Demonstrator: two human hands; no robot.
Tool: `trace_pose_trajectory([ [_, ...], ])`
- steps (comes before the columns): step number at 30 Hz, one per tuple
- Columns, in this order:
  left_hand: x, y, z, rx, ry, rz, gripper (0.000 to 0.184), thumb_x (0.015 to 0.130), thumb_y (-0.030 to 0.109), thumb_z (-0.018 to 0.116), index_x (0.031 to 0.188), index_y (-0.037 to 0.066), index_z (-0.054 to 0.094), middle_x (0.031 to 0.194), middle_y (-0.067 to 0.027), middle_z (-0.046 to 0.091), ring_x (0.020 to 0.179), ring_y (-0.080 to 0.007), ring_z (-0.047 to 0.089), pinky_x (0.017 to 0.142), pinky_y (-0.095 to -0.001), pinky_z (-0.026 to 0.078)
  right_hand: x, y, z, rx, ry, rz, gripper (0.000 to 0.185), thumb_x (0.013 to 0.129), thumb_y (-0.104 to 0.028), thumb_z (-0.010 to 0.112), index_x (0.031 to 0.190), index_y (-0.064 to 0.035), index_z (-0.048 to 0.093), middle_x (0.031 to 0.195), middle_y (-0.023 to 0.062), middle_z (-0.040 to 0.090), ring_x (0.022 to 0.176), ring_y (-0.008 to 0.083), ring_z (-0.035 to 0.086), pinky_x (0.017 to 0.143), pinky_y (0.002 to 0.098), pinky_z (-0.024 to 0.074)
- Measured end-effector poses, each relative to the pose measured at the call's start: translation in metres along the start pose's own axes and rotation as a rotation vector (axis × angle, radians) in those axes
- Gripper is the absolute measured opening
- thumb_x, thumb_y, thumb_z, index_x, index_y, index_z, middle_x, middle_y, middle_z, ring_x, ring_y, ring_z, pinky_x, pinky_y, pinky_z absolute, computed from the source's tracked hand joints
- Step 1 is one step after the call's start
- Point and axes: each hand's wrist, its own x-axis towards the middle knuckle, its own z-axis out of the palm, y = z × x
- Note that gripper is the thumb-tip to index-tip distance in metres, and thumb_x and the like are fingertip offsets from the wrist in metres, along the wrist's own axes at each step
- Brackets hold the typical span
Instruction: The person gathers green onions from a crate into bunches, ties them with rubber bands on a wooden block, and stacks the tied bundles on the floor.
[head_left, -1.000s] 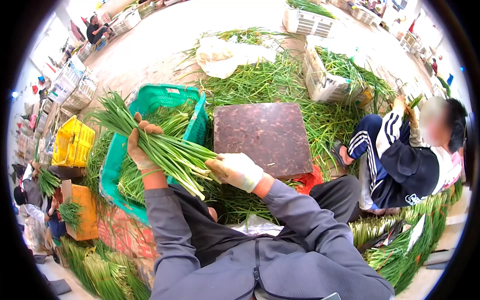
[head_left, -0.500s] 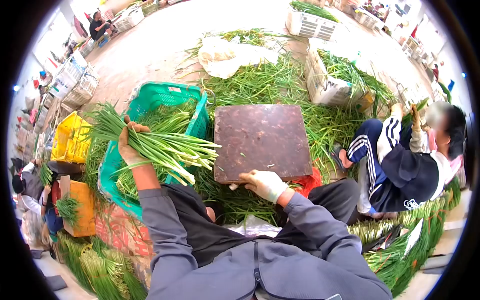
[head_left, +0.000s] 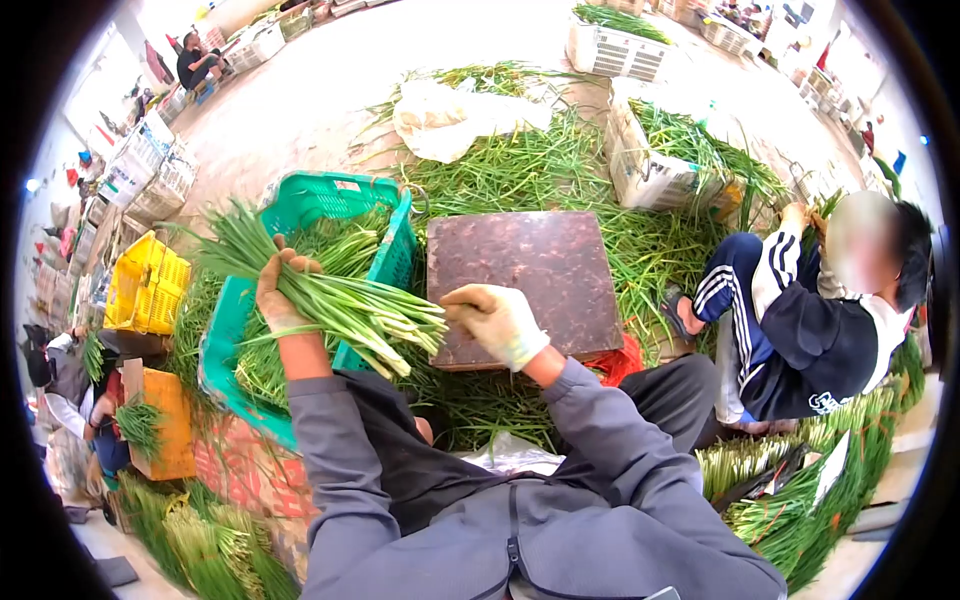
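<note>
A loose bunch of green chives (head_left: 345, 305) with pale stalk ends lies in my gloved left hand (head_left: 285, 290), its fingers wrapped round the leaves. The stalk ends point right, over the left edge of a dark red-brown board (head_left: 530, 280). My right hand (head_left: 497, 325), in a whitish glove, is at those stalk ends with its fingertips pressed together; what they pinch, if anything, is too small to make out. Below the bunch stands a green plastic crate (head_left: 400, 225) holding more chives.
Loose chives (head_left: 520, 160) cover the floor around the board. A white crate (head_left: 640, 175) of chives stands ahead to the right. Close by on my right sits a co-worker (head_left: 820, 340). Tied bundles (head_left: 215, 540) lie behind left; a yellow crate (head_left: 150, 285) is further left.
My right hand has left the board's near edge and moved up and left to the stalk ends. The bunch in my left hand has shifted slightly right.
</note>
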Motion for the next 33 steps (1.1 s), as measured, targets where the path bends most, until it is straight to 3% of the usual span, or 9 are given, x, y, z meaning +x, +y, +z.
trace_pose_trajectory([
  [4, 0.011, 0.004, -0.012, -0.156, -0.075, -0.046, 0.037, 0.090, 0.012, 0.066, 0.125, 0.004, 0.059, 0.088, -0.0076, 0.070, 0.072, -0.0203, 0.065, 0.070, -0.0340, 0.054, 0.001, 0.018, -0.004, -0.364, 0.056, -0.453, 0.024, 0.084, -0.017, 0.074, 0.104, -0.0047, 0.071, 0.092, 0.0122, 0.072, 0.081, 0.0260, 0.070, 0.076, 0.0349, 0.0555],
  [10, 0.006, -0.005, 0.001, -0.107, -0.006, -0.037, 0.032, 0.091, 0.013, 0.064, 0.121, 0.004, 0.060, 0.090, -0.0072, 0.070, 0.075, -0.0209, 0.066, 0.074, -0.0383, 0.055, 0.017, 0.019, 0.027, -0.370, -0.138, -0.356, 0.024, 0.085, -0.020, 0.072, 0.104, -0.0049, 0.071, 0.087, 0.0155, 0.070, 0.081, 0.0293, 0.069, 0.076, 0.0373, 0.0542],
  [12, 0.005, -0.006, 0.003, -0.059, 0.022, 0.006, 0.030, 0.092, 0.014, 0.063, 0.120, 0.004, 0.061, 0.091, -0.0059, 0.070, 0.076, -0.0208, 0.066, 0.074, -0.0387, 0.055, 0.016, 0.011, 0.020, -0.062, -0.218, 0.032, 0.022, 0.087, -0.020, 0.068, 0.101, -0.0038, 0.071, 0.087, 0.0163, 0.070, 0.080, 0.0281, 0.069, 0.074, 0.0355, 0.0538],
  [17, 0.012, -0.008, -0.008, 0.143, 0.200, 0.028, 0.024, 0.093, 0.013, 0.060, 0.115, 0.003, 0.062, 0.088, -0.0062, 0.067, 0.073, -0.0212, 0.065, 0.066, -0.0424, 0.055, 0.002, 0.039, 0.001, -0.398, -0.089, -0.187, 0.020, 0.090, -0.020, 0.065, 0.102, -0.0046, 0.070, 0.089, 0.0163, 0.070, 0.083, 0.0310, 0.069, 0.076, 0.0371, 0.0534],
  [19, 0.015, 0.003, -0.008, 0.161, 0.332, 0.045, 0.016, 0.095, 0.014, 0.058, 0.106, 0.003, 0.062, 0.086, -0.0069, 0.066, 0.073, -0.0221, 0.064, 0.067, -0.0427, 0.055, -0.011, 0.071, -0.016, -0.311, -0.034, -0.096, 0.015, 0.090, -0.015, 0.067, 0.099, -0.0036, 0.069, 0.075, 0.0109, 0.066, 0.063, 0.0137, 0.062, 0.061, 0.0306, 0.0512],
  [20, 0.018, 0.006, -0.008, 0.151, 0.336, 0.057, 0.016, 0.095, 0.014, 0.058, 0.106, 0.003, 0.062, 0.086, -0.0069, 0.066, 0.073, -0.0221, 0.064, 0.067, -0.0427, 0.055, -0.019, 0.075, -0.028, -0.446, -0.107, 0.082, 0.020, 0.088, -0.015, 0.065, 0.105, -0.0065, 0.071, 0.100, 0.0174, 0.071, 0.094, 0.0327, 0.068, 0.082, 0.0377, 0.0531],
  [23, 0.019, 0.004, -0.007, 0.203, 0.483, 0.051, 0.013, 0.096, 0.016, 0.056, 0.094, 0.004, 0.060, 0.083, -0.0093, 0.064, 0.075, -0.0240, 0.062, 0.071, -0.0407, 0.053, -0.031, 0.085, -0.042, -0.756, -0.411, 0.065, 0.021, 0.086, -0.013, 0.066, 0.105, -0.0081, 0.071, 0.100, 0.0167, 0.070, 0.093, 0.0351, 0.067, 0.081, 0.0398, 0.0535],
  [29, 0.010, -0.028, 0.006, 0.291, 0.475, -0.083, 0.017, 0.095, 0.019, 0.055, 0.090, 0.004, 0.060, 0.080, -0.0127, 0.063, 0.070, -0.0281, 0.060, 0.068, -0.0431, 0.051, -0.007, -0.015, 0.004, -0.659, 0.034, -0.694, 0.022, 0.082, -0.010, 0.072, 0.103, -0.0128, 0.072, 0.097, 0.0093, 0.068, 0.082, 0.0302, 0.067, 0.072, 0.0371, 0.0551],
  [33, 0.007, -0.048, 0.007, 0.294, 0.426, -0.178, 0.016, 0.095, 0.016, 0.055, 0.086, 0.003, 0.060, 0.079, -0.0131, 0.062, 0.070, -0.0287, 0.059, 0.067, -0.0463, 0.052, 0.025, -0.020, 0.032, -1.032, 0.002, -0.637, 0.016, 0.083, -0.014, 0.064, 0.097, -0.0125, 0.070, 0.093, 0.0085, 0.065, 0.085, 0.0285, 0.065, 0.072, 0.0391, 0.0548],
])
